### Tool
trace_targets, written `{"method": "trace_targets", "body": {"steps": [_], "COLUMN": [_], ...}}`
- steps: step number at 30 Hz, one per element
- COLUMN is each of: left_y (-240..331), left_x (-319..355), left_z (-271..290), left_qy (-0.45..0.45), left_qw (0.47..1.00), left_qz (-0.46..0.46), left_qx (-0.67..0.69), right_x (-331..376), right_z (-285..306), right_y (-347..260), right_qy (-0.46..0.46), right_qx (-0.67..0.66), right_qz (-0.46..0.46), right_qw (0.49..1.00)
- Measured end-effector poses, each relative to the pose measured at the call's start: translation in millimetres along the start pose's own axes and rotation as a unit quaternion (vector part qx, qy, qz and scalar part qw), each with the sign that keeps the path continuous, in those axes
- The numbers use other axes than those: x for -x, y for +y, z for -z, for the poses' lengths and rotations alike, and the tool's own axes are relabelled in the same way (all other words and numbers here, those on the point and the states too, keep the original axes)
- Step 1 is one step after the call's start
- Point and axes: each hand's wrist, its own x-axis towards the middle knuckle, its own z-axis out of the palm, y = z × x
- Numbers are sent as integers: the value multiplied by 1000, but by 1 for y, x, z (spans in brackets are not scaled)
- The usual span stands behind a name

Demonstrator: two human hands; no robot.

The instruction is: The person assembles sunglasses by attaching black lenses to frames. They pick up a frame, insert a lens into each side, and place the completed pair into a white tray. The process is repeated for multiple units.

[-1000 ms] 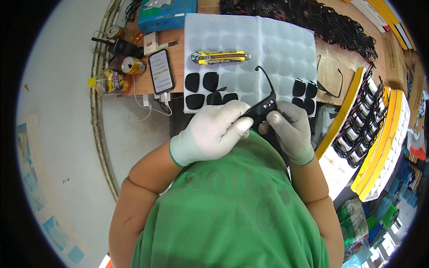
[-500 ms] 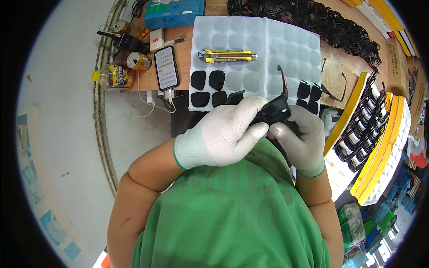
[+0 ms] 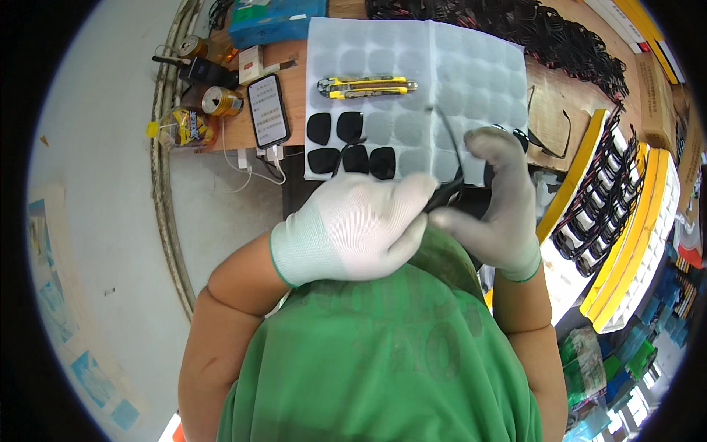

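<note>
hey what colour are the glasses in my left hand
The glasses look black; the head view shows them best, though slightly blurred.

"The left hand (image 3: 368, 228), what colour?"
"Gloved in white, with a pale mint cuff edged in darker green. The right hand (image 3: 508, 210) matches, though its fingers look greyer."
"And the glasses frame (image 3: 446, 195)?"
"Black, as far as the blur lets me tell."
"Twelve o'clock?"
"A yellow cutter (image 3: 368, 87) with mottled grey-black patches, solid black lenses (image 3: 350, 127), and a whitish sheet (image 3: 475, 88) patterned with rows of grey rounds."
"Eleven?"
"A plain blue box (image 3: 269, 26) and brown worktop (image 3: 296, 50)."
"Three?"
"Yellow-and-white trays (image 3: 632, 228)."
"Six?"
"A green shirt (image 3: 383, 331) with faded, darker print."
</note>
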Motion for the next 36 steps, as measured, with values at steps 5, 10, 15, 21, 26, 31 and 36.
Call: {"method": "trace_targets", "body": {"steps": [5,10,15,21,26,31,36], "left_y": [-45,-81,-86,-57,-42,-35,-34], "left_x": [-2,-5,-10,-9,-16,-12,-8], "left_z": [0,-56,-65,-29,-33,-23,-8], "left_qy": [31,24,10,5,97,79,1], "left_qw": [983,960,960,875,886,758,769], "left_qz": [56,176,189,210,169,169,149], "left_qx": [170,-218,-208,436,421,625,622], "right_x": [12,18,32,34,21,20,18], "right_z": [25,33,10,1,-11,3,4], "right_y": [24,11,8,10,12,7,18], "right_qy": [-233,-142,-77,-45,-65,-131,-171], "right_qx": [-61,-66,-245,-186,-12,-162,-194], "right_qz": [138,-24,-126,-133,-65,-113,-76], "right_qw": [961,987,958,972,996,971,963]}}
